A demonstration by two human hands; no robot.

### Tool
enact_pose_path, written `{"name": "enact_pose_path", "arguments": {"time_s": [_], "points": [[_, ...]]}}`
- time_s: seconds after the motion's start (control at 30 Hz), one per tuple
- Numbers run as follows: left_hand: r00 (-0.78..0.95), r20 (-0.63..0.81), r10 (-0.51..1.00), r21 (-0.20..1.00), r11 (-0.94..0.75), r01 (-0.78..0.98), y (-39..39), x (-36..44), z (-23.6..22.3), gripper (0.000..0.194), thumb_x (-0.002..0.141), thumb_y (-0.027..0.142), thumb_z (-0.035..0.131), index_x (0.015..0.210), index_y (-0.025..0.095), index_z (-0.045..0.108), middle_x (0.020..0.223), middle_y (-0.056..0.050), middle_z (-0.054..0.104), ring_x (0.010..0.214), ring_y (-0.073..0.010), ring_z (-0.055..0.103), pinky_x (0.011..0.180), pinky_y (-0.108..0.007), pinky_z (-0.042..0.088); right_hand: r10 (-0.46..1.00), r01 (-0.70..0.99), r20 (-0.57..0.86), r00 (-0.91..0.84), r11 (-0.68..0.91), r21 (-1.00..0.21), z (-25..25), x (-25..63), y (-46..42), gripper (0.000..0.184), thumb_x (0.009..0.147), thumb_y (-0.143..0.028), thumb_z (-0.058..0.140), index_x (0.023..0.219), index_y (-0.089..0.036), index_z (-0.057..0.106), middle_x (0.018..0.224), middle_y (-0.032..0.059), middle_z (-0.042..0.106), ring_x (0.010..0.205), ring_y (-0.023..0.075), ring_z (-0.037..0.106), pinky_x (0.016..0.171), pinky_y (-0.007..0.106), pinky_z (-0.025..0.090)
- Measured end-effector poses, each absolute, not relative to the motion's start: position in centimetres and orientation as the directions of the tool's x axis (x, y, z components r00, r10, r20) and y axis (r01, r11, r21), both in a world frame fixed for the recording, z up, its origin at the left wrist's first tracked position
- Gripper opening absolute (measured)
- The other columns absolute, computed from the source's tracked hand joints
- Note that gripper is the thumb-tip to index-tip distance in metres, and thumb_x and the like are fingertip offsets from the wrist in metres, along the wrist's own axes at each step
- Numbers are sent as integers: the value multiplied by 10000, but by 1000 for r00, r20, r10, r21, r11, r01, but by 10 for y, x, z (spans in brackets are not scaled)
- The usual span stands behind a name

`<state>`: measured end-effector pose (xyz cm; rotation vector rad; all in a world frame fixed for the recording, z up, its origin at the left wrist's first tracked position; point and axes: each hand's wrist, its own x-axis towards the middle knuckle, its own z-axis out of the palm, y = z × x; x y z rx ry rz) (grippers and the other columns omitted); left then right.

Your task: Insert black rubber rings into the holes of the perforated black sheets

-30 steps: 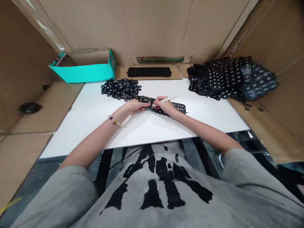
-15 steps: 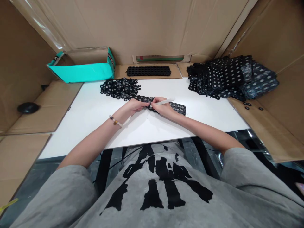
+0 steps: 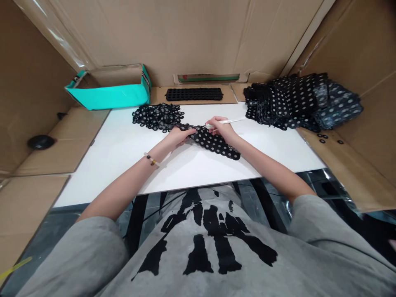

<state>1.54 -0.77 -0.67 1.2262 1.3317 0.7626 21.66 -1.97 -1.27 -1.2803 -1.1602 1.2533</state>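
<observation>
A black sheet of molded rings with pale round holes (image 3: 216, 143) slants across the white table in front of me. My left hand (image 3: 177, 137) pinches its left end between thumb and fingers. In my right hand (image 3: 223, 129) is a slim white pen-like tool (image 3: 232, 121), its back end pointing right. The tool's tip is near the sheet's upper left edge; whether it touches is too small to tell. Just behind my left hand lies a heap of loose black rings (image 3: 158, 115), reaching close to the sheet.
A turquoise open box (image 3: 108, 95) stands at the back left. Behind the heap is a black perforated block (image 3: 194, 94). A stack of black dotted sheets (image 3: 293, 99) fills the back right, with several loose rings (image 3: 322, 136) near it. Cardboard walls (image 3: 198, 37) enclose the table (image 3: 123, 169).
My right hand has moved right and slightly back with the white tool. The sheet's right part has swung toward me and now shows its dotted face. My left hand keeps its pinch.
</observation>
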Motion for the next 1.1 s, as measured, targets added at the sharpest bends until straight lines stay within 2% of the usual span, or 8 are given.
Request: {"name": "enact_pose_path", "arguments": {"time_s": [0.17, 0.33, 0.53, 0.73, 0.83, 0.93, 1.0, 1.1], "points": [[168, -184, 969, 949, 131, 286, -14, 20, -8, 255, 766, 284, 819, 711, 169, 597, 603, 8, 557, 485, -91, 443, 416, -221, 300, 968, -83, -237, -85, -244, -966, -9, 221, -16, 104, 874, -184, 661, 771, -181, 648, 736, 0, 678, 613, 106, 675, 550, 180, 499], [253, -138, 958, 937, 43, 347, -18, 18, -5, 326, 664, 338, 905, 872, 163, 725, 736, -18, 678, 642, -139, 567, 524, -226, 433, 987, -162, -133, -88, -146, -976, -13, 215, -19, 181, 829, -253, 739, 713, -186, 618, 728, -17, 673, 623, 96, 645, 627, 195, 532], [333, -50, 941, 910, -94, 404, -19, 16, -2, 372, 607, 299, 931, 909, 179, 751, 782, -20, 703, 845, -203, 638, 723, -257, 513, 995, -171, -73, -60, -83, -982, -16, 210, -23, 217, 798, -331, 766, 722, -194, 616, 775, -15, 689, 701, 110, 652, 737, 233, 567], [231, 63, 971, 865, -169, 473, -18, 15, -9, 360, 636, 197, 869, 965, 173, 726, 991, -51, 732, 1003, -235, 646, 870, -280, 508, 994, -138, -95, -44, -100, -985, -12, 207, -26, 249, 843, -346, 758, 735, -195, 592, 802, -7, 697, 715, 119, 715, 747, 240, 604], [167, -13, 986, 917, -55, 396, -12, 15, -14, 279, 650, 178, 857, 861, 169, 675, 845, -37, 694, 798, -182, 619, 694, -257, 487, 997, -67, -71, 24, -70, -995, -14, 206, -27, 253, 848, -369, 759, 753, -198, 599, 797, 0, 701, 693, 124, 724, 626, 205, 575], [176, -198, 964, 958, 152, 242, -7, 15, -15, 262, 715, 176, 809, 677, 179, 551, 613, 9, 554, 523, -102, 437, 482, -244, 315, 997, 10, -59, 55, -60, -998, -18, 204, -28, 227, 866, -340, 715, 731, -200, 597, 744, -4, 696, 614, 115, 682, 538, 195, 519], [193, -282, 940, 949, 243, 201, -5, 15, -14, 317, 753, 175, 785, 614, 183, 500, 551, 20, 492, 466, -78, 363, 450, -249, 235, 997, 41, -73, 32, -74, -996, -20, 202, -29, 210, 876, -291, 664, 704, -202, 582, 697, -7, 690, 563, 113, 643, 520, 209, 500], [199, -297, 934, 942, 253, 221, -6, 15, -12, 356, 781, 188, 788, 584, 179, 492, 521, 13, 478, 460, -74, 369, 450, -243, 229, 996, 71, -85, 8, -85, -994, -21, 200, -31, 192, 865, -230, 617, 679, -205, 578, 653, -4, 684, 567, 126, 636, 533, 226, 494]]}}
